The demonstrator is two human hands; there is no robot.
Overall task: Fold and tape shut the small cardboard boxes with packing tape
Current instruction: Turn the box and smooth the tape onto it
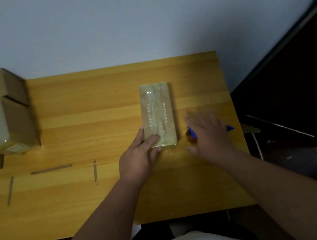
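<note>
**Taped box on counter, both hands at its near end**

Forearms: two, bare, entering from the bottom edge and converging on the middle of the counter.

Left hand: on the near left corner of the box. Thumb along the left side, fingers curled over the top face, gripping that end.

Box: small, flat, long. Lies right of the counter's centre, long axis running straight away from the person. Top face glossy with clear tape over the centre seam; flaps look closed. Contents hidden.

Right hand: blurred, just right of the box's near end, apart from it. Fingers spread and fairly straight, palm down over a tape dispenser, blue with an amber part. Whether it touches the dispenser cannot be told; no grasp is visible.

Key relation: the dispenser sits directly beside the box's near right corner, under the right hand, the nearer hand to it. The left hand already steadies the box. Judgement: taping looks largely done.

Finished boxes: two, stacked off the counter's left edge, the nearer one taped. Contents hidden.

Strips: three thin brown ones, near left of counter.
</note>
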